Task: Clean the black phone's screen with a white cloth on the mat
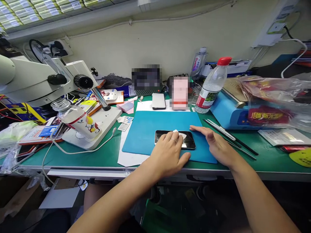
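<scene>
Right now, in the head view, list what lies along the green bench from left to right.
Microscope → tipped clear bottle → blue mat → left hand pressing a white wipe on the black phone → right hand → red-capped water bottle → black tweezers → blue machine → plastic bag.

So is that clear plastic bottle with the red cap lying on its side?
No, the clear plastic bottle with the red cap stands, leaning slightly, beside the blue machine, its cap on top.

Bright, even light; sharp centre, wide-angle warp at edges.
</scene>
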A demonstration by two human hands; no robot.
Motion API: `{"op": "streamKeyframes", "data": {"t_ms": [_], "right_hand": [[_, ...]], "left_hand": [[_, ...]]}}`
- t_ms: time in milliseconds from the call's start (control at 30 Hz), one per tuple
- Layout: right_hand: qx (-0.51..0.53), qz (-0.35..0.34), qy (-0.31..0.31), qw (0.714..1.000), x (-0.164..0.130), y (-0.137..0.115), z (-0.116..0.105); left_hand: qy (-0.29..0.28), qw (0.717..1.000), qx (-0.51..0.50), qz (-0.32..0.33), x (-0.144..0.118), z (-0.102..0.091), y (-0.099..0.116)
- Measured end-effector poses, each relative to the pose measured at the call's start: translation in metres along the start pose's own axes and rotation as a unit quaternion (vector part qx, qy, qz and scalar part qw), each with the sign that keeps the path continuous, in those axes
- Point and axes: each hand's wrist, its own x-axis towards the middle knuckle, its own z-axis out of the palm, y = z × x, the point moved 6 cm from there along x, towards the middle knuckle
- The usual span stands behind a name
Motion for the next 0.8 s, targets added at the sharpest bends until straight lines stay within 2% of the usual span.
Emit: {"op": "streamKeyframes", "data": {"t_ms": [133, 400, 667, 800], "right_hand": [[0.004, -0.004, -0.001, 1.000, 0.000, 0.001, 0.000], [0.000, -0.003, 0.006, 1.000, 0.002, 0.000, -0.001], [-0.014, -0.003, 0.008, 1.000, 0.002, 0.002, -0.001], [-0.018, -0.002, 0.007, 1.000, 0.002, 0.000, 0.000]], "left_hand": [[0.016, 1.000, 0.000, 0.006, -0.016, 0.000, -0.002], [-0.018, 1.000, 0.002, -0.014, 0.014, 0.006, 0.001], [0.026, 1.000, 0.004, -0.013, -0.020, 0.002, 0.002], [0.019, 0.999, 0.006, -0.036, 0.000, 0.003, -0.004]]}}
